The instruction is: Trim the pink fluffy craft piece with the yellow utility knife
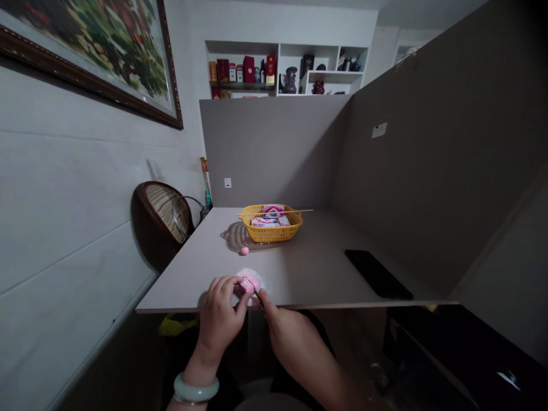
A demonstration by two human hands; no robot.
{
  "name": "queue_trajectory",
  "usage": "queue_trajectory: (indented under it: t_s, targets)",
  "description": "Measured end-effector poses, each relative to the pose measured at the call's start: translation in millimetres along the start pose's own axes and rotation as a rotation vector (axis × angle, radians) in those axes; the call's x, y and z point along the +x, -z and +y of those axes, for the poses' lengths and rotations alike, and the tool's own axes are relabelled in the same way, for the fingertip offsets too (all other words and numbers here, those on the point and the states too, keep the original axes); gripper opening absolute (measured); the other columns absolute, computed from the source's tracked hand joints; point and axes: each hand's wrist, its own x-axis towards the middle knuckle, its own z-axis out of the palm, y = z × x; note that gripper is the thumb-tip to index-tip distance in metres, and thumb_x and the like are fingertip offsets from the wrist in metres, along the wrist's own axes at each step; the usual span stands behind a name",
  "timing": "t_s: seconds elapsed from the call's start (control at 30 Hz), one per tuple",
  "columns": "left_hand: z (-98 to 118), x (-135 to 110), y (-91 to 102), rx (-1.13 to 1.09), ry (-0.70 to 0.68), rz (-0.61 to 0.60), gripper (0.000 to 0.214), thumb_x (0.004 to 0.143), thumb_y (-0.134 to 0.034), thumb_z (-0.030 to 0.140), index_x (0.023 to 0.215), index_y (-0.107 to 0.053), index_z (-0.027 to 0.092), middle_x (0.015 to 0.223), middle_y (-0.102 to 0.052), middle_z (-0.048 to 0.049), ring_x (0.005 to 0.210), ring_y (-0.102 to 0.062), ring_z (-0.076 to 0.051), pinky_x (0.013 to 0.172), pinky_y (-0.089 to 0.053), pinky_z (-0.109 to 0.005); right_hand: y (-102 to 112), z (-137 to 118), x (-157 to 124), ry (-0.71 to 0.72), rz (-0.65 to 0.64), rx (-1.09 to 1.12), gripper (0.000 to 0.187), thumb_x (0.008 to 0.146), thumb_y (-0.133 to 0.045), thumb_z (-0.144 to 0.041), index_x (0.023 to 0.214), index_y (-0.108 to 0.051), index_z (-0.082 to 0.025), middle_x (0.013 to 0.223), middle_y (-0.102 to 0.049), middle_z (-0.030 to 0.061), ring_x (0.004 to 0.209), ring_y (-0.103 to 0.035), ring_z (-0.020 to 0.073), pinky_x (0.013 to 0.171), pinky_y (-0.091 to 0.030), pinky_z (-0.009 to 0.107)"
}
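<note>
A pink lump (250,281), soft-looking and with a dark line across it, lies near the table's front edge on something whitish. My left hand (221,305) is closed on the lump from the left with thumb and fingers. From the right, my right hand (274,314) grips a thin dark tool (258,297) whose tip reaches the pink lump; it looks like a small knife, though its full shape is hidden. Farther back sits a small pink ball (244,250), apart from both hands.
A yellow plastic basket (274,234) with pink-and-white packets stands at mid-table, a thin stick (302,211) across its rim. A black flat object (377,274) lies on the right. Grey partitions (274,148) bound the table (317,279) behind and to the right.
</note>
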Motion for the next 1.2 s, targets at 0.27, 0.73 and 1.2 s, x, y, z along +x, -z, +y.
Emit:
queue_trajectory:
  t_s: [0.27, 0.73, 1.2]
  targets:
    - [0.0, -0.4, 0.5, -0.029, 0.005, -0.030, 0.015, 0.091, -0.058, 0.033, 0.100, -0.057, 0.020, 0.098, -0.066, -0.0080, 0.093, -0.060, -0.025, 0.080, -0.050, -0.039, -4.9, 7.0, -10.0, 0.000, -0.007, -0.033, 0.064, 0.089, -0.041, -0.011, 0.153, -0.033, -0.020, 0.083, -0.076, 0.0089, 0.067, -0.071, 0.0217, 0.047, -0.033, 0.024]
    - [-0.8, -0.1, -0.3, -0.016, 0.003, -0.022, 0.016, 0.090, -0.060, 0.031, 0.101, -0.057, 0.020, 0.098, -0.066, -0.0078, 0.094, -0.060, -0.025, 0.081, -0.050, -0.039, -4.0, 3.6, -5.0, -0.007, 0.020, 0.002, 0.066, 0.087, -0.039, -0.006, 0.152, -0.035, -0.019, 0.086, -0.076, 0.0098, 0.070, -0.071, 0.0204, 0.050, -0.035, 0.023]
    - [-0.7, -1.8, -1.0, -0.010, 0.029, -0.014, 0.017, 0.091, -0.058, 0.033, 0.101, -0.058, 0.019, 0.099, -0.066, -0.0089, 0.094, -0.060, -0.025, 0.081, -0.050, -0.040, -2.0, 0.5, -0.3, 0.019, 0.067, 0.081, 0.068, 0.087, -0.036, -0.003, 0.153, -0.031, -0.019, 0.088, -0.076, 0.0111, 0.075, -0.072, 0.0200, 0.060, -0.044, 0.023]
